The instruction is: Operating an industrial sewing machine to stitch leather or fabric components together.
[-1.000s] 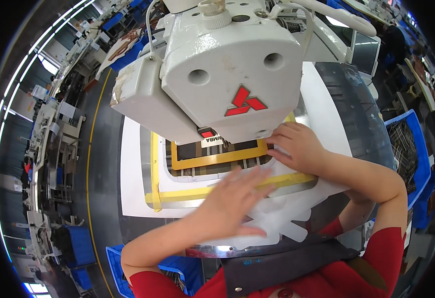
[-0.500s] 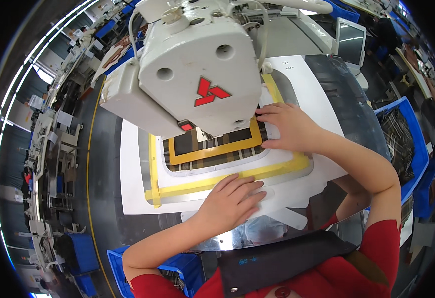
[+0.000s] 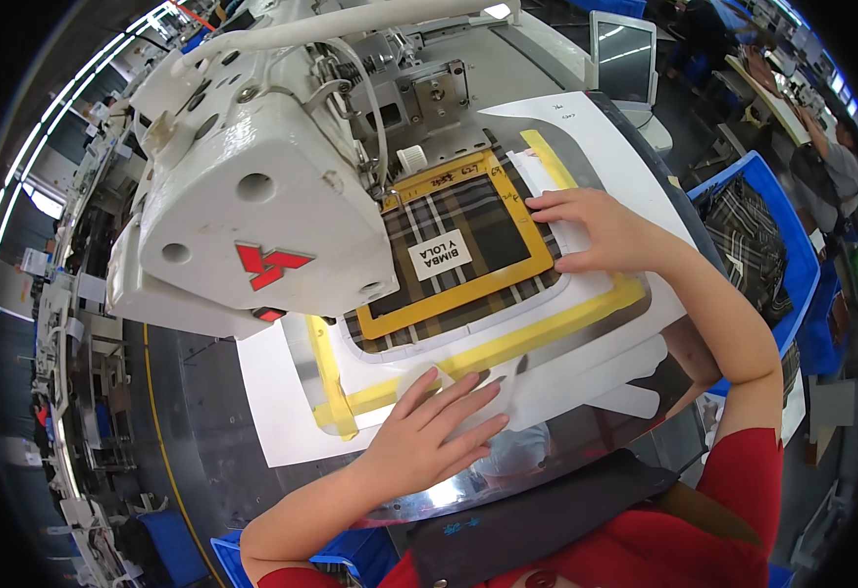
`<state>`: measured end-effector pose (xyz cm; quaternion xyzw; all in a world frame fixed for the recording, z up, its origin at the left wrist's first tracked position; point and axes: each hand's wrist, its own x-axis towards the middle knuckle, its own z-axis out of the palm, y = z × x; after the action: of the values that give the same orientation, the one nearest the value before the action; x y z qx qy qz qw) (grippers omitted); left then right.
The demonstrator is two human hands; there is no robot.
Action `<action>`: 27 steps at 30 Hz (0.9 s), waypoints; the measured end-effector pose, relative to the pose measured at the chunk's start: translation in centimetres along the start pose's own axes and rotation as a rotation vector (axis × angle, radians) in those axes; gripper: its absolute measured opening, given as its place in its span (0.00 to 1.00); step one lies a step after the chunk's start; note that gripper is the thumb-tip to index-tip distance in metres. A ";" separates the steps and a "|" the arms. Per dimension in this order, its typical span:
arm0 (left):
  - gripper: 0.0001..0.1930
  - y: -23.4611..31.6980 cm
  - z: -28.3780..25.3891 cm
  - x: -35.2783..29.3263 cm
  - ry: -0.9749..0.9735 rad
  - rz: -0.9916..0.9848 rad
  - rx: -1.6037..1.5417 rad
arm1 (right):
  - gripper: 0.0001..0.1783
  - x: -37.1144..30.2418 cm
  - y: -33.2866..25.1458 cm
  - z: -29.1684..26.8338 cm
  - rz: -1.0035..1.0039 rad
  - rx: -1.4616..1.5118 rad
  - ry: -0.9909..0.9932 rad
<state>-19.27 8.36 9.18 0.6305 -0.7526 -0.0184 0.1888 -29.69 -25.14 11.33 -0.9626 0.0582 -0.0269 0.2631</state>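
My right hand (image 3: 601, 230) lies at the right side of a yellow frame (image 3: 463, 313), fingertips at its edge, thumb apart from the fingers. Under this frame is dark plaid fabric (image 3: 514, 211) with brown and white stripes. A small white label (image 3: 440, 254) with dark print rests on the fabric inside the frame. My left hand (image 3: 439, 431), fingers spread, is flat on the near edge of a clear template sheet (image 3: 630, 316) edged with yellow tape (image 3: 478, 365). To the left, the white sewing machine head (image 3: 262, 216) overhangs the frame's left part; its needle is hidden.
White paper (image 3: 272, 416) lies under the template on the dark table (image 3: 208, 392). A blue bin (image 3: 790, 279) of plaid pieces stands at the right, another blue bin (image 3: 370, 554) below the near edge. A screen (image 3: 623, 59) stands at the back right; people work beyond.
The view has turned, so the machine head appears further left and the white label now shows. My left hand's fingers have spread wider; my right hand stays at the frame's right edge.
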 end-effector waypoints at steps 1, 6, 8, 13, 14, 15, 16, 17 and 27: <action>0.25 -0.1 -0.4 -0.2 0.039 0.019 -0.023 | 0.34 -0.2 0.1 -0.3 0.017 0.037 0.002; 0.24 -0.3 -0.5 -0.9 0.144 0.050 -0.076 | 0.27 -0.3 1.1 0.0 0.026 0.081 0.069; 0.24 -0.4 -0.3 -0.8 0.177 0.050 -0.071 | 0.23 -0.2 1.2 0.4 0.018 0.085 0.091; 0.23 -0.7 0.2 -0.3 0.238 0.055 -0.087 | 0.06 -0.4 1.3 2.5 0.031 0.072 0.373; 0.23 -0.7 0.2 -0.4 0.238 0.036 -0.072 | 0.05 -0.2 1.3 2.2 0.115 0.171 0.412; 0.22 -0.7 0.2 -0.4 0.274 0.040 -0.055 | 0.04 -0.3 1.6 1.7 0.211 0.264 0.454; 0.20 -0.8 0.1 -0.4 0.311 0.047 -0.041 | 0.05 -0.3 3.3 1.3 0.221 0.326 0.616; 0.20 -0.8 -0.3 -0.3 0.316 0.047 -0.042 | 0.06 -0.7 6.2 -0.2 0.271 0.365 0.751; 0.24 4.2 -4.8 9.0 0.774 -0.319 -0.847 | 0.09 -1.3 -13.6 -2.9 -0.651 0.340 0.578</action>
<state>-22.94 1.64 17.09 0.5665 -0.4524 -0.1140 0.6793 -29.85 -14.77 20.71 -0.8270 -0.1812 -0.3845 0.3681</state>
